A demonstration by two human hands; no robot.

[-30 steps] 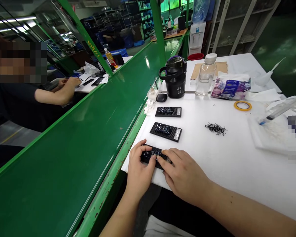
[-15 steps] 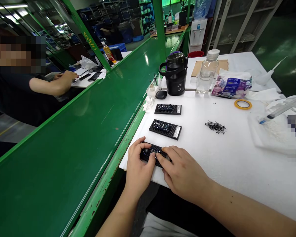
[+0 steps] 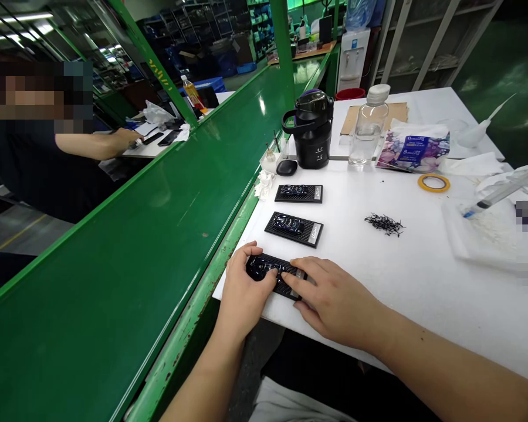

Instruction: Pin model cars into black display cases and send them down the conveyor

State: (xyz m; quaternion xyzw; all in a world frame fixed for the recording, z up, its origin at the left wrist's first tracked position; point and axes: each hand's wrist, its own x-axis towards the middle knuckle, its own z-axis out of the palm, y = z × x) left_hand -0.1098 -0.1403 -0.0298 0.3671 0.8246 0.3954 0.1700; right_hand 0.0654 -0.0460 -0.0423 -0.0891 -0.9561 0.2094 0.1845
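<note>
Carbon-pattern plate [image 3: 276, 274] held at near edge of white counter [image 3: 405, 310], left hand [image 3: 243, 287] and right hand [image 3: 330, 302] laid palm-down over it, fingers [image 3: 295, 279] curled narrowly onto its glossy top; 2 similar plates [image 3: 294, 229] lined up beyond.

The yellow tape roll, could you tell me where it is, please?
In the head view, the yellow tape roll lies on the white table, just below the printed pouch, right of the black pile.
</note>
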